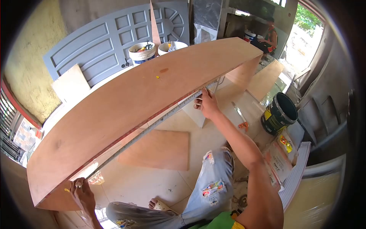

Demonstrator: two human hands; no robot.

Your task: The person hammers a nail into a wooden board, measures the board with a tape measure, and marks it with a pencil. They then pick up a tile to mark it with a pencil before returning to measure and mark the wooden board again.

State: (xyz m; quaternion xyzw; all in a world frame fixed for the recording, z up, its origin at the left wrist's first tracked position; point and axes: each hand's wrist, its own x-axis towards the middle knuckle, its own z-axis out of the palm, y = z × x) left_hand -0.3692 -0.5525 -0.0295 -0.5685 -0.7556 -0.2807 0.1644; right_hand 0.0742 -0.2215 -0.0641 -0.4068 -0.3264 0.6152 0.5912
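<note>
A long curved wooden panel stretches across the view, its straight edge toward me. Along that edge runs a long thin metal strip, slanting from lower left to upper right. My right hand pinches the strip near its upper right end, just below the panel edge. At the lower left, my left hand has its fingers at the panel's corner beside the strip's lower end; its fingertips are partly hidden, so its grip is unclear.
Two white buckets stand behind the panel by a grey door. On the floor are a plywood piece, a handsaw and a dark green bucket. A person sits at the back right.
</note>
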